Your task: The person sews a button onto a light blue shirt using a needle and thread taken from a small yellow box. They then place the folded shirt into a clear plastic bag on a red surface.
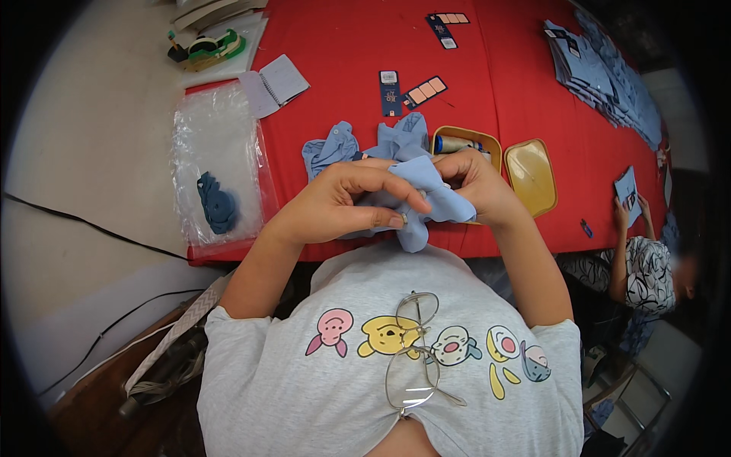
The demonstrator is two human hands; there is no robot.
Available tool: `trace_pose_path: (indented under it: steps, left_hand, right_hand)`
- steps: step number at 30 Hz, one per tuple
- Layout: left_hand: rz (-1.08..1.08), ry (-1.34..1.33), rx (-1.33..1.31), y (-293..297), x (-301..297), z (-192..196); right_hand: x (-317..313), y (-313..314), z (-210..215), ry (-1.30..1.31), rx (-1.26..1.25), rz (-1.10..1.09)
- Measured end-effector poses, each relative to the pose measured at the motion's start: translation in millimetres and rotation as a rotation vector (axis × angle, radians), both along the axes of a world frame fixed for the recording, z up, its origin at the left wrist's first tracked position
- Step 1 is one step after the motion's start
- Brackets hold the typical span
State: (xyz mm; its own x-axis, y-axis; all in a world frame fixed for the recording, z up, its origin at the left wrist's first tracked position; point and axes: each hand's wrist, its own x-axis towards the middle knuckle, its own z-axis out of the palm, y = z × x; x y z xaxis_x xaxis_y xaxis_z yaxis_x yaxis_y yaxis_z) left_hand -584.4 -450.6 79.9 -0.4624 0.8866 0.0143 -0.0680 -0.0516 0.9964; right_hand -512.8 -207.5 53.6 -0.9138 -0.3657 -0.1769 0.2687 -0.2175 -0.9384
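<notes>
My left hand (349, 199) pinches a light blue buttoned shirt (420, 174) between thumb and fingers, beside small pale buttons. My right hand (480, 187) grips the raised cloth from the other side, its fingertips partly hidden behind the folds. Both hands hold this bunched part above the table's near edge, close to my body. More blue cloth (403, 137) spreads out beyond my fingers, with a sleeve-like piece (332, 148) to the left.
Behind my right hand is a yellow box (499, 145) with thread spools; its lid (531, 179) lies beside it. Tags (390, 94), a notebook (283, 80), plastic bags (221, 145) and a tape dispenser (217, 49) rest on the table. Folded shirts (590, 68) and a co-worker (647, 274) are right.
</notes>
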Motion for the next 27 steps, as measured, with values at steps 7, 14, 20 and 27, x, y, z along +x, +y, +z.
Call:
trace_pose_path:
  steps: [7,14,20,27]
  left_hand:
    - [0.018,-0.068,0.003,1,1,3]
    - [0.030,-0.022,0.029,1,2,1]
    - [0.036,-0.038,0.018,1,1,0]
    - [0.051,-0.013,0.001,-2,0,1]
  right_hand:
    - [1,1,2,-0.033,0.050,-0.049]
    - [0,2,-2,-0.063,0.006,-0.027]
    - [-1,0,-4,-0.056,-0.030,-0.023]
    - [-1,-3,-2,-0.019,-0.056,-0.033]
